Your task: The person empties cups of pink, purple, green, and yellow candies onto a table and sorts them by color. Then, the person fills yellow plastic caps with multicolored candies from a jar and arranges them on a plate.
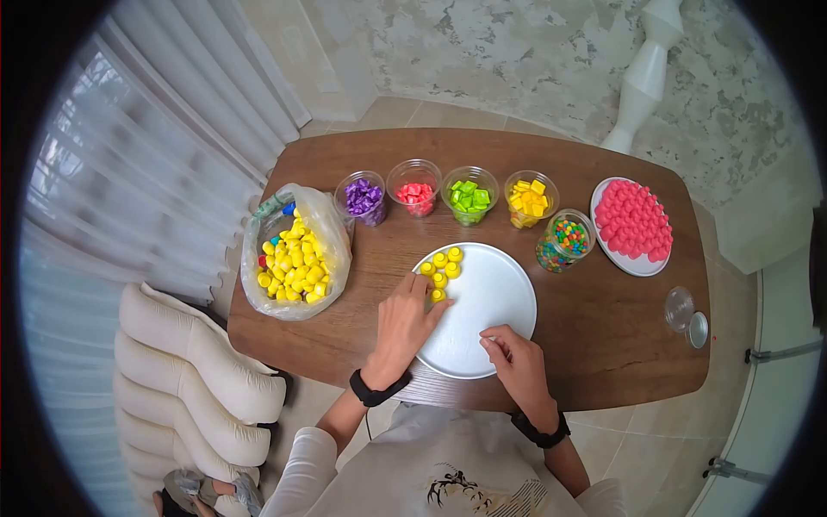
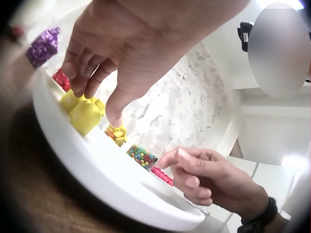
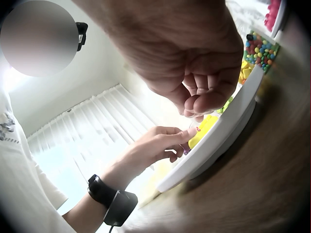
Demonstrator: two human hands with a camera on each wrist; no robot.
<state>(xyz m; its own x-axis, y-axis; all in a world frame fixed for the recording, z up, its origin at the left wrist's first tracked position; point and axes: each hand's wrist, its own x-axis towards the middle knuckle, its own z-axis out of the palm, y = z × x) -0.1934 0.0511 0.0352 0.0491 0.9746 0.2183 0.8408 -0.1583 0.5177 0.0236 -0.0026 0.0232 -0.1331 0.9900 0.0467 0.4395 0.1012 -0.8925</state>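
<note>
A round white plate (image 1: 482, 302) lies in front of the person. Several small, knobbed yellow candies (image 1: 452, 269) stand grouped at its upper left. My left hand (image 1: 405, 314) reaches over the plate's left edge, thumb and fingertips around the nearest yellow candy (image 1: 438, 295). In the left wrist view, fingertips sit right at the yellow candies (image 2: 86, 116), the thumb close on their other side. My right hand (image 1: 519, 362) hovers above the plate's lower right, fingers loosely curled and thumb near the index tip, with nothing visible in it; the right wrist view shows its bent fingers (image 3: 206, 99).
A plastic bag (image 1: 336, 258) full of yellow candies stands left. Along the back are cups of purple (image 1: 364, 198), pink (image 1: 415, 191), green (image 1: 469, 198) and yellow wrapped sweets (image 1: 529, 200). A jar of colourful balls (image 1: 564, 243), a plate of pink pieces (image 1: 633, 220) and lids (image 1: 698, 329) stand right.
</note>
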